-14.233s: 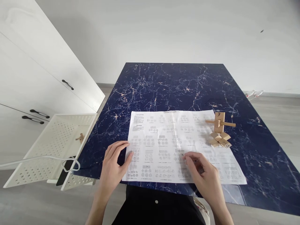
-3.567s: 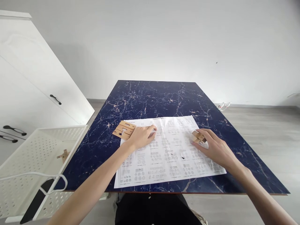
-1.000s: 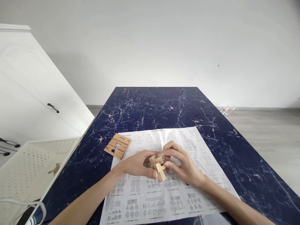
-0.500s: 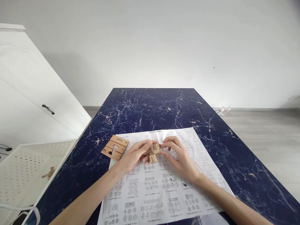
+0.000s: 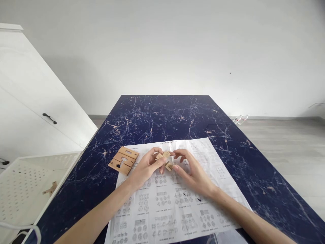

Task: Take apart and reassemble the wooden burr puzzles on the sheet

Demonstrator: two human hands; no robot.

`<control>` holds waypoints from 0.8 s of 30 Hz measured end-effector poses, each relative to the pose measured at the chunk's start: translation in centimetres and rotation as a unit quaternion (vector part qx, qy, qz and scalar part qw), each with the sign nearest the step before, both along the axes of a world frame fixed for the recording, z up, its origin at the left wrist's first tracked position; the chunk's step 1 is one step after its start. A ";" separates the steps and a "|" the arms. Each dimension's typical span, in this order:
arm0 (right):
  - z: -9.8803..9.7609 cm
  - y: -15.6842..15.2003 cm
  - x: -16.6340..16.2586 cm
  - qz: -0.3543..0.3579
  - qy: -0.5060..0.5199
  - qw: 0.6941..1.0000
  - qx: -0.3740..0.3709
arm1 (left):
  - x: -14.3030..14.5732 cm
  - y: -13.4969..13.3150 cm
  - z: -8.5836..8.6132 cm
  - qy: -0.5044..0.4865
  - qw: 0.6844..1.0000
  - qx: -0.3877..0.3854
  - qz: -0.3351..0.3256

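Over the printed sheet, my left hand (image 5: 148, 166) is closed around a small cluster of interlocking wooden puzzle pieces (image 5: 167, 154), its thumb pressed on the front. Blocky ends of the pieces stick out to the right, one with a dark mark on top. My right hand (image 5: 194, 172) meets the cluster from the other side: the index finger reaches its upper end, and the thumb touches the lower block. Left of my left hand lie several flat notched wooden pieces (image 5: 125, 160) side by side, marked with numbers. Part of the cluster is hidden behind my fingers.
The creased paper sheet (image 5: 162, 200) with printed puzzle diagrams lies on the dark blue marbled table (image 5: 162, 118). At left stand a white cabinet (image 5: 38, 95) and a white perforated bin (image 5: 22, 183) with a wooden piece (image 5: 50, 189) inside. A white cable (image 5: 20, 225) crosses the lower left.
The wooden cluster has turned in my hands, so its blocks face another way. My right thumb has come up against the lower block. The flat pieces stay put.
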State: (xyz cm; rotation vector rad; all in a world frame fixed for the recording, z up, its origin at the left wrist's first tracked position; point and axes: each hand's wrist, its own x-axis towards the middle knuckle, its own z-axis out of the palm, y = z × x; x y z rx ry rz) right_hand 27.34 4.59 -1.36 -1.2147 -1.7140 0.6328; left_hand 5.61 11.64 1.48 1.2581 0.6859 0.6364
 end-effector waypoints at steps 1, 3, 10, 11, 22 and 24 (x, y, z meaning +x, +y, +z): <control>0.0 0.0 0.0 0.000 -0.001 1.000 -0.002 | 0.0 0.0 -0.1 -0.006 1.000 0.000 0.001; 0.1 -0.1 0.0 0.007 -0.005 1.000 -0.016 | 0.0 -0.1 0.0 -0.016 1.000 0.005 0.001; 0.2 -0.6 -0.2 0.013 -0.020 0.998 -0.065 | 0.0 -0.2 0.4 -0.027 0.998 0.022 -0.056; 0.2 -0.6 -0.3 0.014 -0.016 0.998 -0.059 | 0.0 -0.2 0.4 -0.035 0.997 0.020 -0.061; 1.0 -0.7 -0.4 0.072 0.023 0.992 -0.098 | -0.8 0.3 0.0 -0.123 0.964 -0.115 -0.205; 1.2 -0.7 -0.3 0.076 0.032 0.990 -0.110 | -0.9 0.4 0.1 -0.142 0.963 -0.119 -0.196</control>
